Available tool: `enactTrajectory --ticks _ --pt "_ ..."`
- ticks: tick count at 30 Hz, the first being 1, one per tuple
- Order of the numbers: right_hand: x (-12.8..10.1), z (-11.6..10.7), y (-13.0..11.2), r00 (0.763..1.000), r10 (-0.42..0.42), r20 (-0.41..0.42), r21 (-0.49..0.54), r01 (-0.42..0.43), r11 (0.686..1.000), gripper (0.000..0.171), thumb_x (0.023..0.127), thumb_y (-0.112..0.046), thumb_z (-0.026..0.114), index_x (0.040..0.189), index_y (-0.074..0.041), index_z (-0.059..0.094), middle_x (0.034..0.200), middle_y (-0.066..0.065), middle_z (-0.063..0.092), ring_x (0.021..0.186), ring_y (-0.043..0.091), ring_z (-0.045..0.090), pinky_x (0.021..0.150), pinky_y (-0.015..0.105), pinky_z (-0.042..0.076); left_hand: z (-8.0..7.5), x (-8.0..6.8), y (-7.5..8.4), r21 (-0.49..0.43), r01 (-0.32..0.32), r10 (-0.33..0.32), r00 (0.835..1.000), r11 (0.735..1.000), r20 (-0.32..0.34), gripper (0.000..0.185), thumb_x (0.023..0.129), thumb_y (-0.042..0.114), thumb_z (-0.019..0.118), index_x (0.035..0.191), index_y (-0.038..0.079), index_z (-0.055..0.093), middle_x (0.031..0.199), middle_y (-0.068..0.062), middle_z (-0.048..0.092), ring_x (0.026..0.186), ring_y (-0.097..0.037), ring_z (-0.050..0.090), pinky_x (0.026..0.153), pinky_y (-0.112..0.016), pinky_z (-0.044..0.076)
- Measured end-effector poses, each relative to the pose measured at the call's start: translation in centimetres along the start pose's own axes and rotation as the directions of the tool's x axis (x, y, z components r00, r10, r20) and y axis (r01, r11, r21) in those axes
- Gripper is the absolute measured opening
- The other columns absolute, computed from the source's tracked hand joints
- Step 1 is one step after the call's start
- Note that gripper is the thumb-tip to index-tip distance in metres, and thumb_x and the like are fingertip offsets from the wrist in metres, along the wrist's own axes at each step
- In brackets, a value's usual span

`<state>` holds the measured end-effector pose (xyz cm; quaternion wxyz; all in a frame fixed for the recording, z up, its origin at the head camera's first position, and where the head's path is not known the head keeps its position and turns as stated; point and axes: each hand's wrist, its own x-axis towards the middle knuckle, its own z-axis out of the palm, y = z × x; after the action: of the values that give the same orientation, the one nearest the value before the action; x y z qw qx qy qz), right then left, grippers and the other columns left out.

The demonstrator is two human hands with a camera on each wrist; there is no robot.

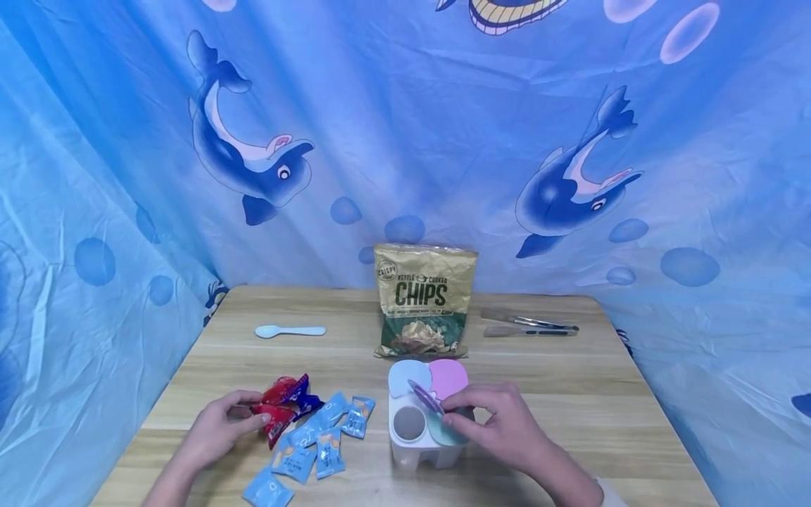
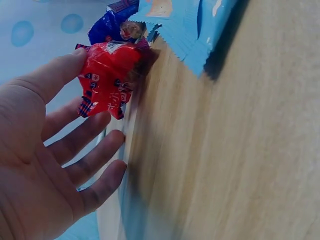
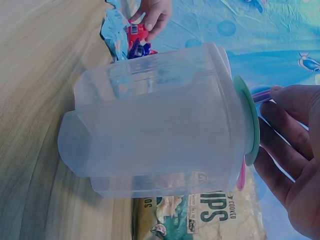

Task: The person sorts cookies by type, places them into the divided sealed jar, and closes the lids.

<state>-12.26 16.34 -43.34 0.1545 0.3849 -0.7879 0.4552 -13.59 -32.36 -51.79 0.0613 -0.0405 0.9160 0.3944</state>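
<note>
My left hand (image 1: pixel 218 431) pinches a red-wrapped snack packet (image 2: pixel 107 77) between thumb and fingers, at the left of a small pile. Another red packet (image 1: pixel 279 389) and a dark blue packet (image 2: pixel 111 25) lie right beside it. My right hand (image 1: pixel 503 421) is over a translucent container (image 3: pixel 150 125), pinching a purple lid (image 1: pixel 424 398) that stands tilted up. Beside that lid, a round compartment opening (image 1: pixel 410 424) shows uncovered. Light blue (image 1: pixel 407 378), pink (image 1: pixel 449 377) and green (image 3: pixel 247 120) lids lie flat over the other compartments.
Several light blue packets (image 1: pixel 294 461) lie between the left hand and the container. Behind the container stands a chips bag (image 1: pixel 426 303). A white spoon (image 1: pixel 290 331) lies at the back left, tongs (image 1: pixel 531 327) at the back right. A blue dolphin-print curtain (image 1: pixel 405 141) surrounds the wooden table (image 1: pixel 570 380).
</note>
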Motion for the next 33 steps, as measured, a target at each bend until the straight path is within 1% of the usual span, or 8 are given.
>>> enactTrajectory --ticks 2,7,9,13,23,27,30,33 --pt "0.00 -0.04 -0.07 1.000 0.020 0.008 0.009 -0.020 1.000 0.020 0.084 -0.006 0.083 0.100 -0.017 0.080 0.087 -0.008 0.077 0.074 -0.001 0.067 0.063 0.020 0.056 0.11 0.00 -0.10 0.005 -0.016 0.016 1.000 1.000 -0.005 0.057 0.085 0.038 0.083 0.129 0.005 0.067 0.119 -0.013 0.072 0.104 -0.024 0.069 0.084 -0.035 0.055" --pt "-0.07 0.07 -0.03 1.000 0.021 0.006 0.011 -0.021 1.000 0.021 0.083 -0.005 0.084 0.101 -0.017 0.080 0.088 -0.007 0.077 0.074 0.000 0.068 0.064 0.019 0.056 0.21 -0.09 -0.34 -0.006 -0.023 0.023 1.000 1.000 0.004 0.047 0.088 0.036 0.080 0.123 0.007 0.071 0.118 -0.012 0.073 0.099 -0.019 0.071 0.080 -0.026 0.054" --pt "-0.06 0.08 -0.10 1.000 0.013 0.000 0.009 -0.013 1.000 0.022 0.083 -0.004 0.084 0.101 -0.016 0.080 0.088 -0.006 0.077 0.074 0.001 0.068 0.064 0.020 0.057 0.20 -0.11 -0.36 -0.014 -0.016 0.017 1.000 1.000 0.009 0.045 0.089 0.036 0.080 0.123 0.007 0.071 0.117 -0.010 0.074 0.097 -0.016 0.071 0.079 -0.024 0.053" --pt "0.01 -0.01 -0.37 0.999 0.049 0.001 0.010 -0.049 0.999 0.022 0.084 -0.006 0.084 0.100 -0.020 0.080 0.088 -0.009 0.077 0.075 0.000 0.068 0.064 0.020 0.057 0.03 -0.14 -0.40 -0.021 -0.019 0.019 1.000 1.000 0.004 0.046 0.090 0.037 0.079 0.124 0.006 0.071 0.117 -0.011 0.074 0.096 -0.014 0.071 0.080 -0.023 0.054" --pt "-0.14 -0.03 -0.09 0.998 0.060 0.022 0.008 -0.061 0.998 0.018 0.087 -0.010 0.082 0.101 -0.021 0.080 0.090 -0.011 0.077 0.076 -0.001 0.068 0.065 0.022 0.058 -0.07 -0.42 -0.65 -0.016 -0.022 0.021 0.999 1.000 -0.029 0.039 0.089 0.039 0.080 0.116 0.010 0.073 0.115 -0.007 0.074 0.093 -0.009 0.070 0.080 -0.022 0.053" --pt "-0.24 -0.02 0.06 0.998 0.050 0.025 0.003 -0.050 0.999 0.015 0.089 -0.012 0.081 0.101 -0.020 0.080 0.090 -0.008 0.077 0.076 -0.001 0.068 0.065 0.023 0.058 -0.09 -0.44 -0.58 -0.065 -0.023 0.022 1.000 0.998 -0.014 0.036 0.090 0.035 0.080 0.114 0.009 0.072 0.110 -0.007 0.074 0.088 -0.010 0.069 0.073 -0.025 0.056" --pt "-0.25 -0.02 -0.01 0.997 0.077 0.025 0.006 -0.078 0.997 0.016 0.088 -0.013 0.081 0.102 -0.022 0.080 0.091 -0.011 0.077 0.077 -0.001 0.068 0.066 0.023 0.058 -0.21 -0.43 -0.58 -0.097 -0.017 0.016 1.000 0.995 -0.002 0.038 0.090 0.032 0.080 0.116 0.006 0.071 0.105 -0.007 0.075 0.085 -0.011 0.069 0.069 -0.028 0.057" --pt "-0.21 0.02 -0.02 0.998 0.065 0.015 0.000 -0.065 0.998 0.018 0.087 -0.012 0.082 0.102 -0.022 0.080 0.091 -0.010 0.078 0.077 0.000 0.069 0.067 0.022 0.058 -0.47 -0.51 -0.55 -0.087 -0.021 0.020 1.000 0.996 -0.008 0.045 0.090 0.033 0.079 0.124 0.004 0.069 0.106 -0.008 0.075 0.085 -0.010 0.069 0.069 -0.028 0.058"
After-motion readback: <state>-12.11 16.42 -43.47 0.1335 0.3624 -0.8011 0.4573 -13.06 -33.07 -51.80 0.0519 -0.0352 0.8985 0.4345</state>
